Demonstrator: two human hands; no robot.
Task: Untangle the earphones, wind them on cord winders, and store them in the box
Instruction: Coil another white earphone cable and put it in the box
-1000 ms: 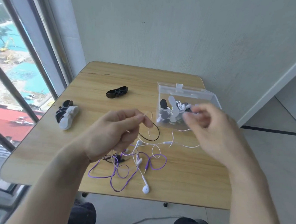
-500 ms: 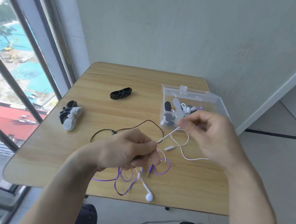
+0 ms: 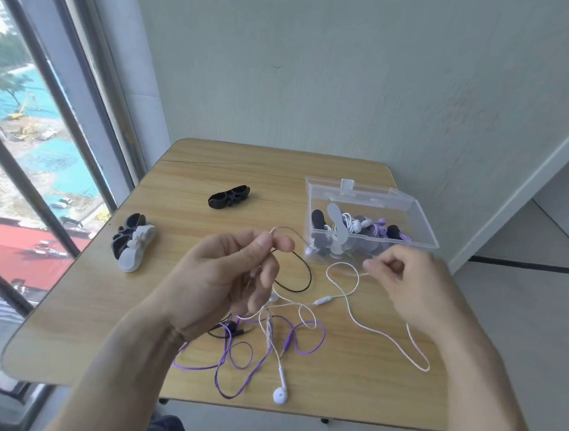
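At frame centre, left hand (image 3: 226, 278) newly pinching black cord (image 3: 301, 276), right hand (image 3: 405, 282) on white cord (image 3: 348, 286), pulled apart: untangling advancing.

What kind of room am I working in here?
Probably a high-rise room: a small light wooden table stands in a corner between a plain grey wall and a tall dark-framed window overlooking rooftops far below.

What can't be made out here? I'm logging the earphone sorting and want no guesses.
Head view only:
- Left hand: its palm and fingers hide how many cords its grip holds.
- Right hand: motion blur hides whether its fingertips pinch the white cord.
- Clear box: the wound sets overlap, so they cannot be counted.
- Tangle: which cord crosses over which is too fine to tell.
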